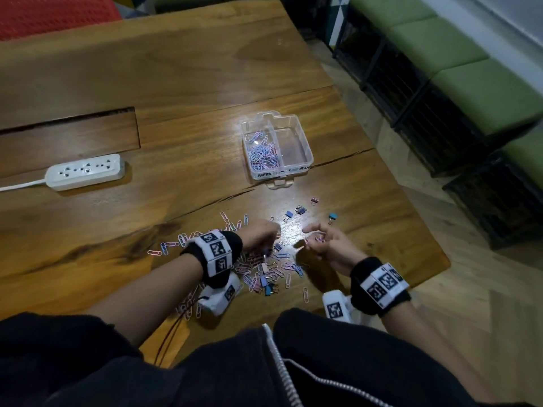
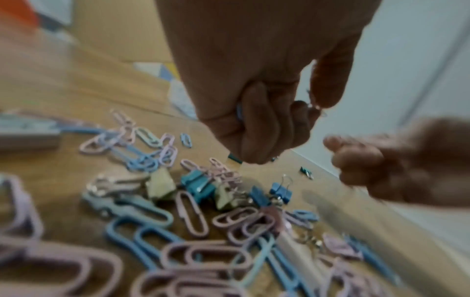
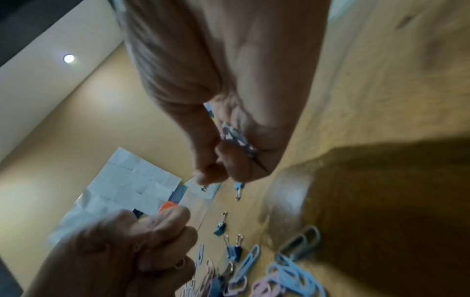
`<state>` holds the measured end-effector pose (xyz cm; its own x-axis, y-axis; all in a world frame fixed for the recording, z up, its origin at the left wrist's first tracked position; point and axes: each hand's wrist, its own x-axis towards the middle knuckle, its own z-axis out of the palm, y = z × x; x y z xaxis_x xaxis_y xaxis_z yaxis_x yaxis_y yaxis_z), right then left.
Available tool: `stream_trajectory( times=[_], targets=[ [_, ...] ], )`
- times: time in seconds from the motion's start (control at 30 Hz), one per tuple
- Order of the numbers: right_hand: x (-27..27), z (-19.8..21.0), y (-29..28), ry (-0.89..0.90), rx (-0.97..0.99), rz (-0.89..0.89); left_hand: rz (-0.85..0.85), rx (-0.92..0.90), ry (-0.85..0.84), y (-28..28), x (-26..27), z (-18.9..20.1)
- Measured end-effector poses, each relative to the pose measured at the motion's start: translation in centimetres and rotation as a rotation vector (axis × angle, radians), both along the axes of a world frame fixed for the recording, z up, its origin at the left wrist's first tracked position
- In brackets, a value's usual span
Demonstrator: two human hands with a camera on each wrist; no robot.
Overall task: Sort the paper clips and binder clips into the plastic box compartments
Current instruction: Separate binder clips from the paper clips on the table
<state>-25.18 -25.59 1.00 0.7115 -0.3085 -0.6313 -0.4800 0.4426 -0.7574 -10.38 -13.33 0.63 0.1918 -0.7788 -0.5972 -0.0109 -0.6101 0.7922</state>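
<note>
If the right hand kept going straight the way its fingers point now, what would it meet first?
Probably the left hand: the right hand, closed round a few paper clips, points its fingers leftward across a bare stretch of table. Depth is unclear.

The head view looks down from above and behind the clip pile (image 1: 264,271), taking in the whole wooden table (image 1: 182,83), with the plastic box (image 1: 276,145) beyond the pile. The left wrist view sits low and very near the pile (image 2: 203,211), looking along the left hand (image 2: 254,100) across it. The right wrist view looks along the right hand (image 3: 229,120) from close above the table (image 3: 381,80), the pile (image 3: 267,271) at its lower edge. All three views share the pile and both hands.
</note>
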Motion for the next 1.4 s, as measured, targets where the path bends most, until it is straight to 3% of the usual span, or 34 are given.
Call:
stream_trajectory(
  times=[0.13, 0.23, 0.27, 0.37, 0.47, 0.57, 0.73, 0.83, 1.1, 1.23, 1.4],
  targets=[
    [-1.3, -0.3, 0.9, 0.027, 0.166, -0.046, 0.083, -0.109, 0.488, 0.7, 0.1, 0.1],
    [-1.5, -0.6, 1.8, 0.053, 0.165, -0.113, 0.146, -0.116, 0.510, 0.8, -0.6, 0.0],
    [-1.4, -1.1, 2.1, 0.090, 0.054, -0.105, 0.165, -0.090, 0.475, 0.6, -0.8, -0.1],
    [-1.5, -2.6, 3.1, 0.211, -0.523, 0.025, 0.162, -0.013, 0.378, 0.0, -1.4, 0.0],
    [-1.8, -2.9, 4.2, 0.316, -0.787, 0.240, 0.141, 0.029, 0.342, -0.2, -1.8, 0.1],
    [-1.9, -3.1, 5.0, 0.357, -0.930, 0.402, -0.002, 0.079, 0.020, -0.4, -2.2, 0.1],
    [-1.9, -3.2, 5.2, 0.327, -0.935, 0.384, -0.453, 0.090, -0.821, -0.1, -3.0, -0.3],
    [-1.7, -3.1, 4.9, 0.346, -0.899, 0.376, -0.614, 0.060, -1.077, -0.4, -3.6, -0.5],
    [-1.7, -2.1, 4.3, 0.388, -0.905, 0.478, -0.738, 0.128, -1.109, -0.8, -4.4, -0.8],
    [-2.1, -2.3, 3.9, 0.362, -0.904, 0.438, -0.735, 0.089, -1.113, -0.2, -4.4, -0.5],
    [-2.1, -2.0, 3.1, 0.318, -0.879, 0.373, -0.848, 0.138, -1.139, -0.2, -4.8, -0.5]
  ],
)
